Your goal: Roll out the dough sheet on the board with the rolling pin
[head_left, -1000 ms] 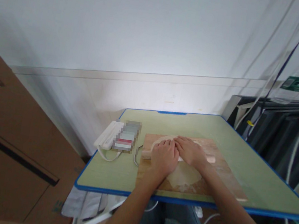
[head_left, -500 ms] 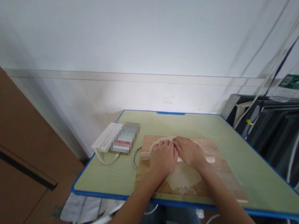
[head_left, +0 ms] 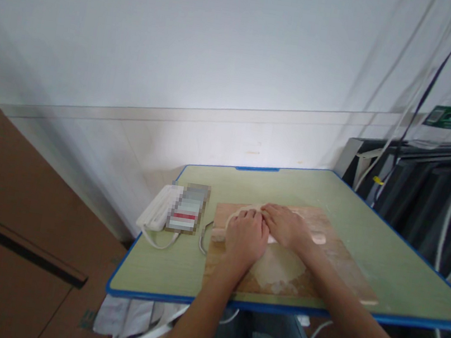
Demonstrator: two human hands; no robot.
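A thin, pale sheet of dough [head_left: 278,268] lies on a wooden board [head_left: 340,265], which has flour smears on it. Across the dough rests a light rolling pin [head_left: 318,238], its two ends showing on either side of my hands. My left hand [head_left: 246,235] is closed over the pin left of its middle. Just beside it, my right hand [head_left: 285,226] is closed over the pin too, fingers slanting left until they touch the left hand. Both palms hide the pin's middle and part of the dough.
The board sits on a pale green table [head_left: 151,271] with a blue edge. At its left are a white device [head_left: 155,209] with a cable and a blurred-out phone-like object [head_left: 189,209]. A plastic bottle [head_left: 450,112] and dark panels [head_left: 425,193] stand at right; brown cardboard [head_left: 10,216] at left.
The view has shifted very slightly. Both hands stay on the rolling pin in nearly the same place, and the dough looks the same.
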